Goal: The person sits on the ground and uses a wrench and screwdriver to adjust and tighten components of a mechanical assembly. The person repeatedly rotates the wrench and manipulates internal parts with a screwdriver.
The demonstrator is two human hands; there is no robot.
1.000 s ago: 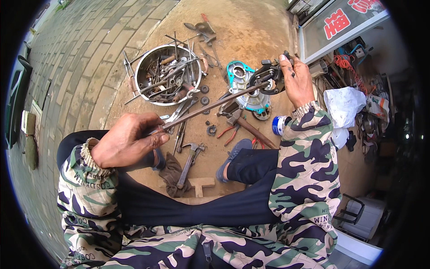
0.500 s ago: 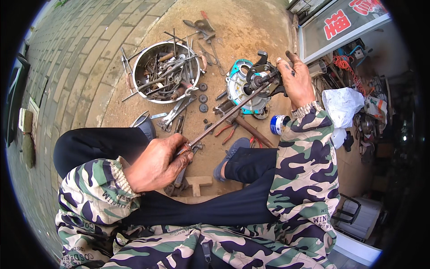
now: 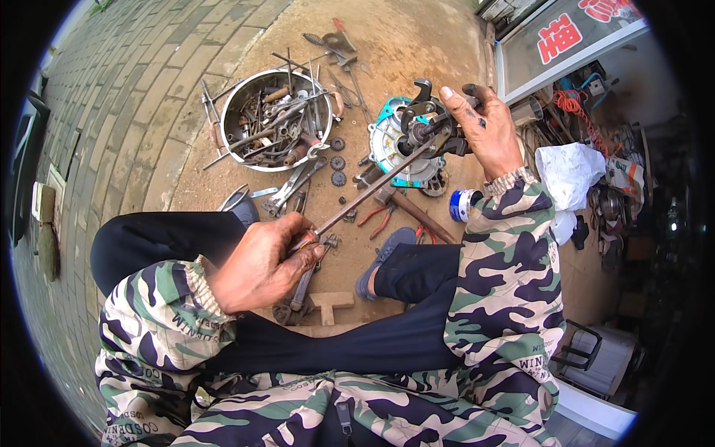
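Note:
My left hand (image 3: 264, 264) grips the orange handle of a long screwdriver (image 3: 361, 190), whose shaft runs up to the right into a black metal mechanism (image 3: 418, 108). My right hand (image 3: 488, 134) holds that mechanism, its fingers dark with grease and partly hidden behind it. A silver housing with turquoise edges (image 3: 387, 153) lies on the ground beneath it. Small dark gears (image 3: 338, 164) sit to its left; exactly where the screwdriver's tip rests is hard to make out.
A metal basin of tools (image 3: 266, 130) stands at upper left. Wrenches (image 3: 287, 194), a hammer (image 3: 421, 216), red pliers (image 3: 376, 220) and a blue can (image 3: 464, 205) surround my feet. A glass door (image 3: 566, 41), white sacks (image 3: 566, 171) and clutter are on the right; paving on the left.
My left hand has moved right and down with the screwdriver, steepening its angle, then slightly up. My right hand has shifted a little left, and the black mechanism has turned.

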